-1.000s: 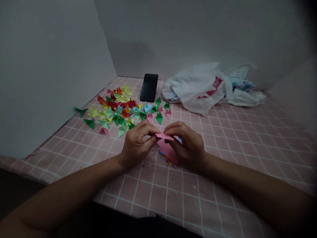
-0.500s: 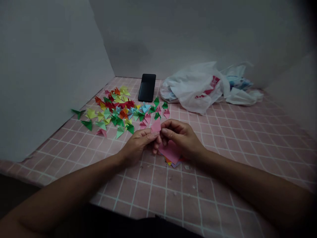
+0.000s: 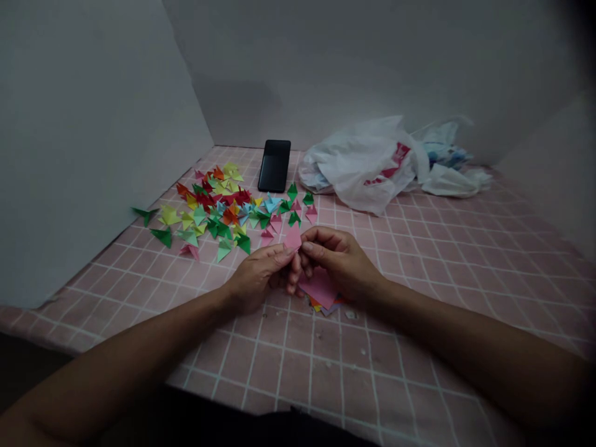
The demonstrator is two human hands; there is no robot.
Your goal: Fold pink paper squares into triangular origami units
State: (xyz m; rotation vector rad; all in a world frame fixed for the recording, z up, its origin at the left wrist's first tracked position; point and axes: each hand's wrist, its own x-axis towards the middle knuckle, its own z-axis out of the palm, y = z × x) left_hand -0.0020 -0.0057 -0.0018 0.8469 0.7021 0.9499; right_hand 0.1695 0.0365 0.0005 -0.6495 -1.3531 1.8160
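A small folded piece of pink paper is held up between my two hands, above the table. My left hand pinches its lower left part between thumb and fingers. At its right edge, the thumb and forefinger of my right hand are pinched on the paper. Under my right hand lies a stack of square paper sheets, pink on top, with orange, yellow and lilac edges showing. Beyond my left hand, many folded paper cranes in red, green, yellow, blue and pink are spread out.
A black phone lies at the back of the table, near the wall. To its right rests a crumpled white plastic bag, with another bag behind it. A pink checked cloth covers the table; walls stand at the left and back.
The fingers of my right hand have closed in slightly at the edge of the pink paper. Otherwise the view has only shifted a little.
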